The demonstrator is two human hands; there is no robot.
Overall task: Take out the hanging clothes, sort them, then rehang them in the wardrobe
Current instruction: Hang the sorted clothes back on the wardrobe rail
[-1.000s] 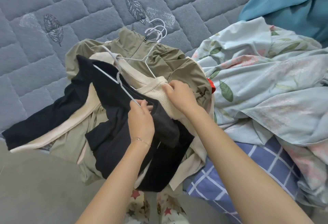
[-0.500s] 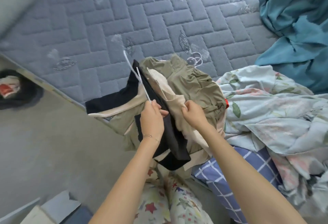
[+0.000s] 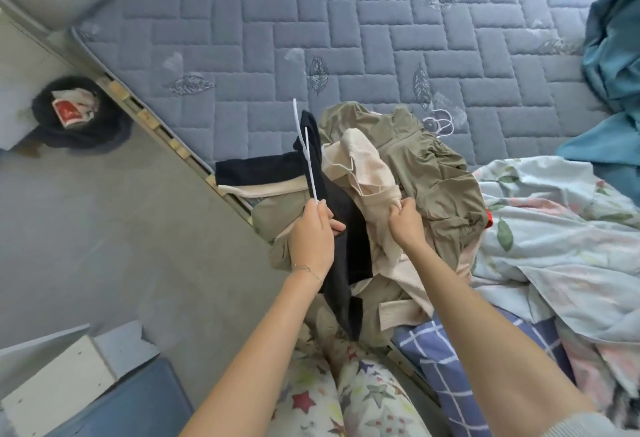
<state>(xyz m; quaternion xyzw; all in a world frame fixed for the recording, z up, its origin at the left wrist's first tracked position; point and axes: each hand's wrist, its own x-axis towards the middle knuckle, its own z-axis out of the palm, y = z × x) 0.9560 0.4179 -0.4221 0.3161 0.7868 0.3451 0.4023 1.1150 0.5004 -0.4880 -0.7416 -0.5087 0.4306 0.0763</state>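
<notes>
left hand (image 3: 313, 232) fingers pinching white wire hanger (image 3: 306, 152) | right hand (image 3: 407, 221) fingers curled, gripping cream knit top (image 3: 363, 166) | black bin (image 3: 86, 136) holds red packet (image 3: 67, 112)

Head-worn camera looks steeply down, close over the bed edge (image 3: 194, 156).

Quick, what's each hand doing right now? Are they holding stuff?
Left hand: pinches the white hanger.
Right hand: grips the cream top.
</notes>
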